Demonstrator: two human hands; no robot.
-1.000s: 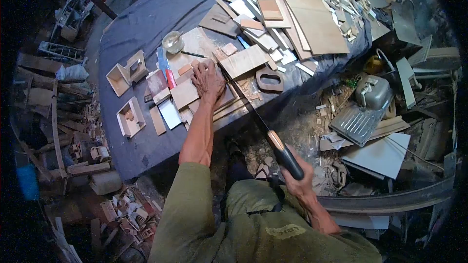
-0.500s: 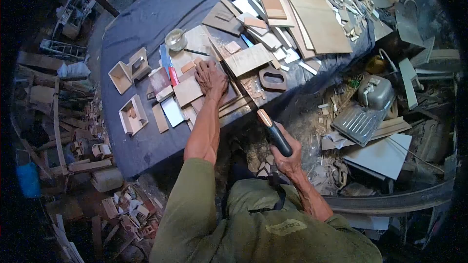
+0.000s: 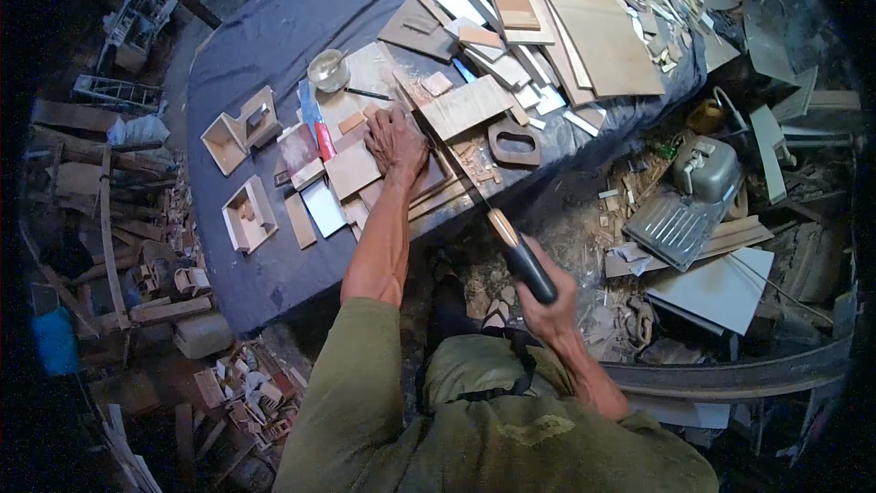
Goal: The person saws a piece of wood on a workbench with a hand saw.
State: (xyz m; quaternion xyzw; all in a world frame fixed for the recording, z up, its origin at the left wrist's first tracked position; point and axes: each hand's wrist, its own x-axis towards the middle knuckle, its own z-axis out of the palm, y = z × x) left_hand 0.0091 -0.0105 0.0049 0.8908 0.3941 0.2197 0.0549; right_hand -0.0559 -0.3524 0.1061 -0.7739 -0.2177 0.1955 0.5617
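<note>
My right hand [image 3: 553, 299] is wrapped round the dark handle of a hand saw [image 3: 525, 260]. The saw's thin blade [image 3: 453, 162] runs up and left from the handle, across the table edge and along the right side of some wood. My left hand [image 3: 398, 144] presses down beside the blade with bent fingers, holding a brown piece of wood [image 3: 429, 176] that it partly covers. Left of that hand lies a light flat board [image 3: 352, 171]. A small orange-brown wood block [image 3: 350, 122] sits near its fingertips. Right of the blade is a pale plywood piece [image 3: 467, 108].
Small open wooden boxes [image 3: 248, 215] stand on the cloth-covered table [image 3: 265, 283] at left. A glass jar [image 3: 328, 71] and a red-and-blue tool [image 3: 323, 139] lie nearby. Stacked boards [image 3: 598, 32] and offcuts fill the right side. A wooden saw handle [image 3: 514, 144] rests near the edge.
My right hand has drawn the saw back a little, down and to the right, away from the table. My left hand stays in place on the wood.
</note>
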